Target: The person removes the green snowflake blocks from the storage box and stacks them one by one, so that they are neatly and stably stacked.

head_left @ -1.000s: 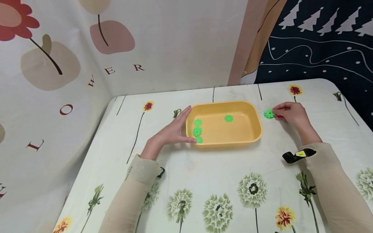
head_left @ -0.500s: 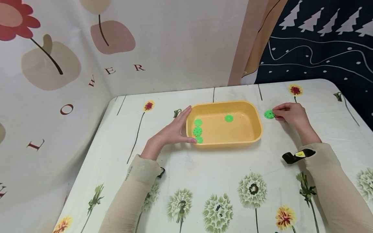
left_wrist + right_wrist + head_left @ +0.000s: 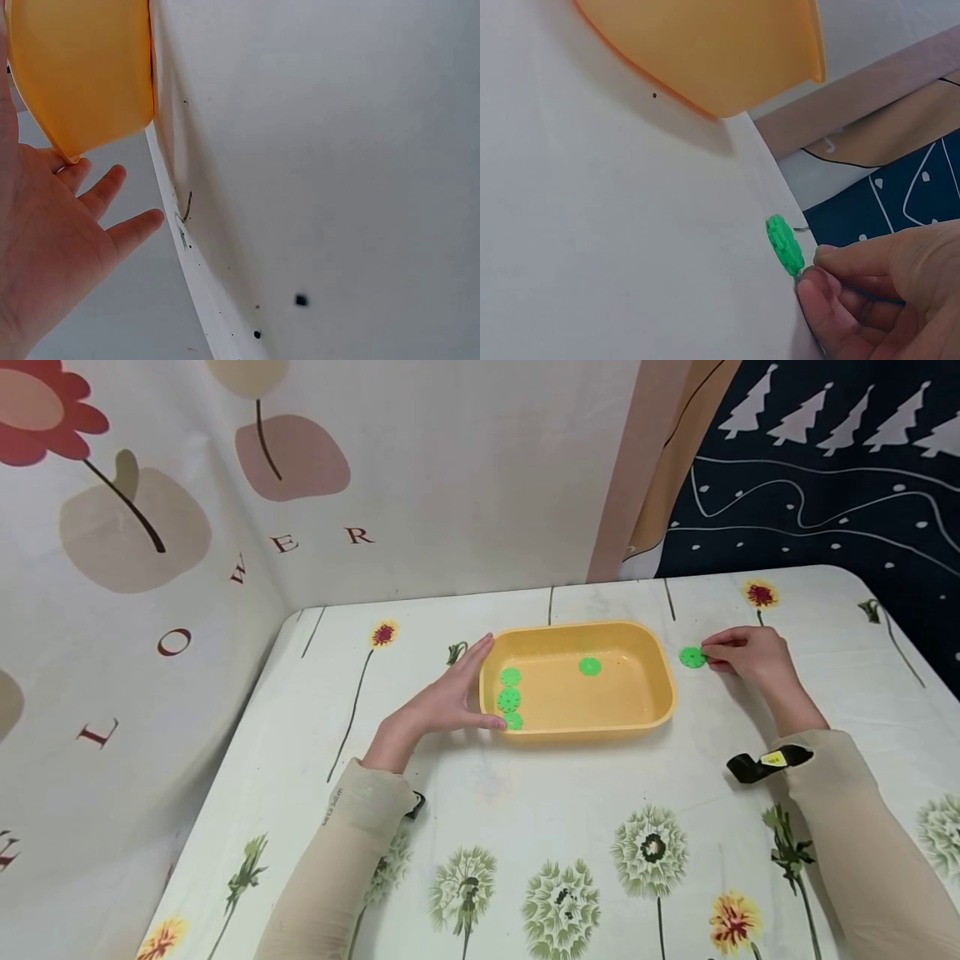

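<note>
A yellow plastic tray point(image 3: 555, 714) stands on the table. Across its left end my left hand point(image 3: 453, 693) is spread, thumb over the near rim and fingertips at the far corner. In the left wrist view, its fingers point(image 3: 135, 229) extend past the tray's edge. Several round green notched discs lie in the tray, including one disc point(image 3: 590, 667) apart from the row at the left. To the right of the tray my right hand point(image 3: 753, 660) pinches the edge of another green notched disc point(image 3: 784, 244) between thumb and fingertips, close over the table.
A white flowered cloth point(image 3: 487, 793) covers the table. Behind it hangs a pale printed curtain point(image 3: 465, 485), with a dark tree-patterned cloth point(image 3: 810, 493) at the right. A black strap device point(image 3: 768, 762) sits on the right wrist.
The disc in the right fingertips has tilted slightly and shows a flatter face. Both hands and the tray hold their places.
</note>
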`<state>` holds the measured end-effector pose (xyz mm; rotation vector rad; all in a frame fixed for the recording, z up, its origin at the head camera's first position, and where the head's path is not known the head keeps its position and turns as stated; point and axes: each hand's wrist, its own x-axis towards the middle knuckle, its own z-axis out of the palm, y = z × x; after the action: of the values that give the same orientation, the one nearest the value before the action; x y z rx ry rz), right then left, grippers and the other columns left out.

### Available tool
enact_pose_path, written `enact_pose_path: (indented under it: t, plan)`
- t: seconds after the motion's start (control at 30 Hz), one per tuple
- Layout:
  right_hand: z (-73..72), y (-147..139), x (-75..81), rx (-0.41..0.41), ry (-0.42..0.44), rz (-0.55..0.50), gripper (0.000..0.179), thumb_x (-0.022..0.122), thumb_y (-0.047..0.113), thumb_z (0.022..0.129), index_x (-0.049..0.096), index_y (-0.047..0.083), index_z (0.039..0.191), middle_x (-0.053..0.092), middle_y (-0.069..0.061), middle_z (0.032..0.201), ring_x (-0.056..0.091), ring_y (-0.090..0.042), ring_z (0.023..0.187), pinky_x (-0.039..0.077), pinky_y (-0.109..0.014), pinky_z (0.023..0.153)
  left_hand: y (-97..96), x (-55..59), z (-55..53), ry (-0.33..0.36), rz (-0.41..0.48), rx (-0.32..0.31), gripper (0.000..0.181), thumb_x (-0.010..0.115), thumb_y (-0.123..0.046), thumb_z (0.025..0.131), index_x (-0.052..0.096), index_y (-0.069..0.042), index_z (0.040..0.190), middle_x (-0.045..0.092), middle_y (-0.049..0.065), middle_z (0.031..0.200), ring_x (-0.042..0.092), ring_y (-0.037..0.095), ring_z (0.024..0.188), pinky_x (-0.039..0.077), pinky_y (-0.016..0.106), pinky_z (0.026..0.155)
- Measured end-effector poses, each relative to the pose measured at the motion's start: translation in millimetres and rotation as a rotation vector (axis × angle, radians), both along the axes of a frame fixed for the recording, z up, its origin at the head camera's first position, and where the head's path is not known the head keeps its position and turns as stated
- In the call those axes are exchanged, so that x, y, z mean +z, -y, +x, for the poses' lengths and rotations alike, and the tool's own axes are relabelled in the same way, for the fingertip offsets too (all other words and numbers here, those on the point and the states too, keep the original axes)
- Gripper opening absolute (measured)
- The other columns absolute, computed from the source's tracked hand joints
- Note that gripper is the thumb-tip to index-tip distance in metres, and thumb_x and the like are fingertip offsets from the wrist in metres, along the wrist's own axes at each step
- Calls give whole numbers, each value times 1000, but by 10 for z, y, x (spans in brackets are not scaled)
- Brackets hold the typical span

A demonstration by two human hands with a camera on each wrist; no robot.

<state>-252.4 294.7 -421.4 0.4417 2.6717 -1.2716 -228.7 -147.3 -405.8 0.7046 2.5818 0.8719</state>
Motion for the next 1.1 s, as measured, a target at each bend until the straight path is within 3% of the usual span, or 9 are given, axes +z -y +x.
enact_pose_path:
  t: [0.3, 0.53, 0.7, 0.9, 1.0, 1.1]
  plan:
    - [4, 20, 64, -3, -20, 8, 38, 61, 22, 100, 62, -4, 126, 66, -21, 115, 60, 4, 66, 52, -8, 62, 7, -9, -1, 0, -2, -5, 127, 85, -48, 75, -5, -25, 161, -9, -10, 169, -1, 22, 158, 19, 54, 125]
    - [-18, 38, 134, 14, -26, 0, 41, 61, 26, 100, 61, -2, 129, 61, -23, 125, 59, 1, 74, 50, -5, 63, 4, -7, 2, -5, -15, -3, 127, 85, -48, 75, -5, -24, 162, -9, -11, 169, -2, 21, 158, 19, 54, 125]
    - [-224, -81, -119, -18, -76, -11, 39, 65, 34, 97, 65, 5, 124, 65, -10, 114, 63, -2, 77, 50, -6, 59, 2, 0, 6, -5, -13, 0, 126, 85, -47, 75, -4, -24, 162, -9, -11, 169, -2, 21, 158, 19, 53, 125]
    - [-463, -189, -437, 14, -150, -4, 46, 65, 45, 93, 66, 11, 124, 65, -10, 119, 67, -4, 85, 57, -12, 72, 5, 3, 5, -7, -8, -3, 126, 85, -47, 76, -5, -24, 162, -10, -10, 169, -2, 21, 158, 18, 53, 125]
    - [-516, -171, -487, 22, -166, -22, 48, 66, 48, 91, 67, 13, 124, 65, -7, 117, 68, -7, 87, 57, -12, 71, 4, 0, 1, -9, -7, -5, 126, 85, -47, 76, -5, -24, 162, -9, -10, 169, -2, 21, 158, 18, 53, 125]
    - [-519, -97, -440, 31, -170, -48, 46, 67, 47, 91, 67, 14, 123, 65, -1, 112, 68, -6, 85, 55, -9, 68, 4, -1, -1, -10, -6, -6, 126, 85, -47, 76, -5, -24, 162, -9, -10, 169, -2, 20, 158, 19, 53, 125]
